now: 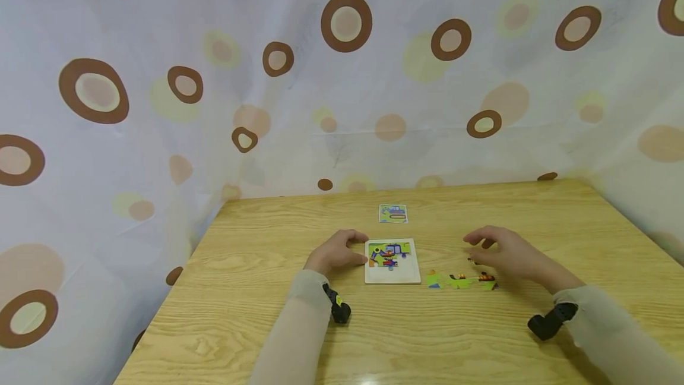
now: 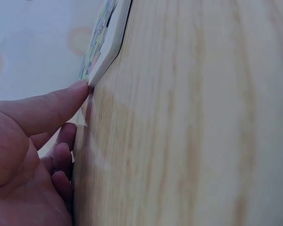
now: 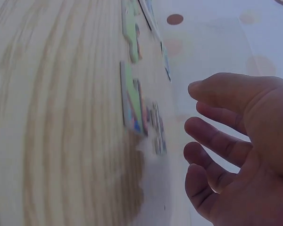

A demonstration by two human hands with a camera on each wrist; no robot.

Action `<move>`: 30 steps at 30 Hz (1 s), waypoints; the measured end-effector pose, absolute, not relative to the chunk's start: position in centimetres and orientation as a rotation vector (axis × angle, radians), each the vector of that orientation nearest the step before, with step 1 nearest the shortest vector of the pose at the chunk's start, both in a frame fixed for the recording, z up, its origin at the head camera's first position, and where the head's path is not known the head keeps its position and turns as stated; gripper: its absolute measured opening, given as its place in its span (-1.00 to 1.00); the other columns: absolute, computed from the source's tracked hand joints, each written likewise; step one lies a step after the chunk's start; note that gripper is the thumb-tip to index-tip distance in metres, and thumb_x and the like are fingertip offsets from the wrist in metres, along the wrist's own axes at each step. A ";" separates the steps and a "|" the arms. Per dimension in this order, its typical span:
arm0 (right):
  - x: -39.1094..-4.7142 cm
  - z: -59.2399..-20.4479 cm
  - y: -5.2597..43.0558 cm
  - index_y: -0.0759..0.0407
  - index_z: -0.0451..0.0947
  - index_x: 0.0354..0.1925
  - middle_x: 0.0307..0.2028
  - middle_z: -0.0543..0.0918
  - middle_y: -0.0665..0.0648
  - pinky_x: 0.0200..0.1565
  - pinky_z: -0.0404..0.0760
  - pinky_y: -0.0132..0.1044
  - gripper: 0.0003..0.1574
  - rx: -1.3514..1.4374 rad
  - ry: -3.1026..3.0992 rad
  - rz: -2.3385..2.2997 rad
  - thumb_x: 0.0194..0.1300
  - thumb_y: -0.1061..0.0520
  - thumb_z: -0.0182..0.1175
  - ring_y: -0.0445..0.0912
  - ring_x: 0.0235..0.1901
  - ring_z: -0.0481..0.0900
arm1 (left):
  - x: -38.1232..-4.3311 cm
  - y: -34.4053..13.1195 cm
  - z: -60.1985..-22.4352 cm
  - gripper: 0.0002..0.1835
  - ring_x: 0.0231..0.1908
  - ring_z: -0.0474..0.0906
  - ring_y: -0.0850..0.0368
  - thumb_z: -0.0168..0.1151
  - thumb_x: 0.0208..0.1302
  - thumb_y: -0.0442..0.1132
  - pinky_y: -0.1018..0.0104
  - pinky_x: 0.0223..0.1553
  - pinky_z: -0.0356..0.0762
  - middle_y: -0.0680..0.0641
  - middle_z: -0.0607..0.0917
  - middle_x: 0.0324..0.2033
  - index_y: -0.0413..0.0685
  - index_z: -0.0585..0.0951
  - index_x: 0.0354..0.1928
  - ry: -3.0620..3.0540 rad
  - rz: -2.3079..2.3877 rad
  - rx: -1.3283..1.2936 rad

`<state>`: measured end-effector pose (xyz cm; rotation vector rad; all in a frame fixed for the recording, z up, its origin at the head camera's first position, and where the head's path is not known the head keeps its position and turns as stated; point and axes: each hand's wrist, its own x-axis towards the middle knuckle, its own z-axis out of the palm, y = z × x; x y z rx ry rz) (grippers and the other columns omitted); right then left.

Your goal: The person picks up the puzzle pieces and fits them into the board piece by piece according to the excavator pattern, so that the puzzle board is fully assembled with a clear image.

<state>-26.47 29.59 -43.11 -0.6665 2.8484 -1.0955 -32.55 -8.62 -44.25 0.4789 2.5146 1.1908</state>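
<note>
A square white puzzle tray lies on the table, its upper part filled with pieces picturing a blue-and-green vehicle. My left hand is at its left side, the straight thumb touching the edge of the tray in the left wrist view. To the right of the tray lie several loose puzzle pieces, green with red and dark bits. Above their far right end hovers my right hand, holding nothing. In the right wrist view its fingers are loosely bent, apart from a green puzzle piece.
Behind the tray lies a small picture card with a similar vehicle. The wooden table ends at a hanging sheet patterned with circles, at the back and sides. A dark camera is strapped to each wrist.
</note>
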 end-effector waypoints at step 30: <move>-27.1 -43.7 31.4 0.28 0.58 0.10 -0.08 0.62 0.12 -0.23 0.56 -0.23 -0.56 -0.638 2.834 -1.020 0.24 0.23 0.34 -0.03 -0.16 0.51 | -32.3 -8.7 -43.9 -0.48 0.19 0.36 -0.09 0.38 0.25 -0.30 0.01 0.24 0.31 -0.10 0.49 0.22 -0.07 0.54 0.27 2.502 1.203 0.539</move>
